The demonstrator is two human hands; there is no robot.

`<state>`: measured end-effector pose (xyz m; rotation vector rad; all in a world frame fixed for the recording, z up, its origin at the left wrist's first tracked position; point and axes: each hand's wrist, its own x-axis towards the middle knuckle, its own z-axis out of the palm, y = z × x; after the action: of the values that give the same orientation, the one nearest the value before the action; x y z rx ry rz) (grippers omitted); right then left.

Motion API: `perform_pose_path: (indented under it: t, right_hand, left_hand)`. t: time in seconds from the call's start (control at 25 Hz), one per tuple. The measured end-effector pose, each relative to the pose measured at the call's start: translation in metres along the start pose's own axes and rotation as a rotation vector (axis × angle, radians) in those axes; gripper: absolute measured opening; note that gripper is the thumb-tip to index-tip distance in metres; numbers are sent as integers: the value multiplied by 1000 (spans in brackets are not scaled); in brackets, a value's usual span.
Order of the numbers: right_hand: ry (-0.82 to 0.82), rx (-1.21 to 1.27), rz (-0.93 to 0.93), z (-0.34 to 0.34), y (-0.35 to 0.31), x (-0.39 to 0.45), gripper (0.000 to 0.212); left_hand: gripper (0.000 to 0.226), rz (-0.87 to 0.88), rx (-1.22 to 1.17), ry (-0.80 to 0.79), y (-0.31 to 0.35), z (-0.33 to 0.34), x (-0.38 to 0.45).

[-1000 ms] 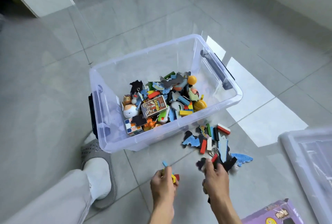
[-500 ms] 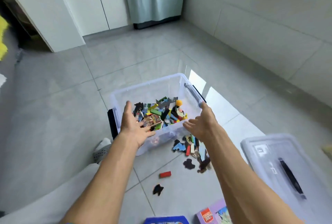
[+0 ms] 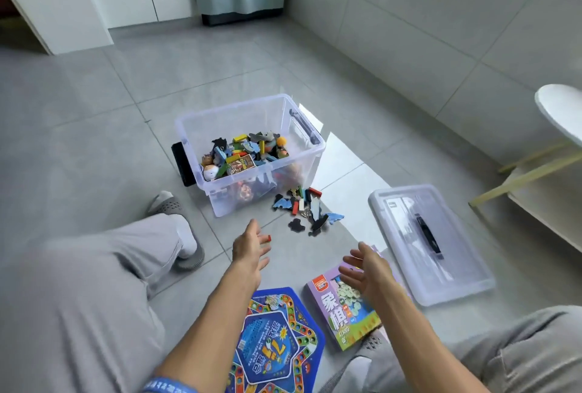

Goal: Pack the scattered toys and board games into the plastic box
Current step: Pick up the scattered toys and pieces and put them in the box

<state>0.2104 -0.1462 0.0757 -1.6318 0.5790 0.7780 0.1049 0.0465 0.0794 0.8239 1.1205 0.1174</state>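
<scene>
A clear plastic box (image 3: 310,145) stands on the floor, partly filled with small colourful toys (image 3: 242,153). In front of its right corner lies a heap of loose puzzle pieces and blocks (image 3: 307,208). A small red block (image 3: 268,238) lies just past my left hand (image 3: 250,249), which hovers open over the tiles. My right hand (image 3: 365,269) is open too, fingers spread, above a purple board game box (image 3: 343,314). A blue star-shaped game board (image 3: 274,345) lies between my arms.
The box's clear lid (image 3: 431,244) with a black handle lies on the floor to the right. My knees in grey trousers flank the scene, with a slippered foot (image 3: 179,235) left of the box. A white stool (image 3: 560,115) stands far right near the tiled wall.
Both hands have pulled back from the box towards me and now hover empty. The view has widened, showing the game board and the purple game box.
</scene>
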Motion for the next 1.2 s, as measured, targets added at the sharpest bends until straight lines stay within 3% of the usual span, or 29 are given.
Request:
perform_pose_path:
  t: [0.2, 0.44, 0.68, 0.8, 0.88, 1.04, 1.2]
  right_hand:
    - [-71, -75, -79, 13, -11, -9, 34]
    - [-67, -186, 13, 48, 0, 48, 22]
    - [-200, -667, -146, 112, 23, 134, 16]
    - [-240, -773, -40, 111, 43, 157, 17]
    - [-223, -815, -19, 111, 50, 174, 17]
    - [-22, -806, -225, 132, 43, 209, 19]
    - [289, -789, -397, 119, 27, 238, 23]
  left_hand:
    - [28, 57, 42, 121, -10, -9, 0]
    - [12, 62, 360, 247, -44, -6, 57]
    - [23, -28, 808, 319, -58, -16, 163]
    - [32, -108, 1032, 327, -68, -22, 187]
    - [38, -42, 1158, 346, -76, -25, 199]
    - [30, 238, 1293, 349, -92, -34, 227]
    - [17, 190, 1194, 272, -98, -44, 244]
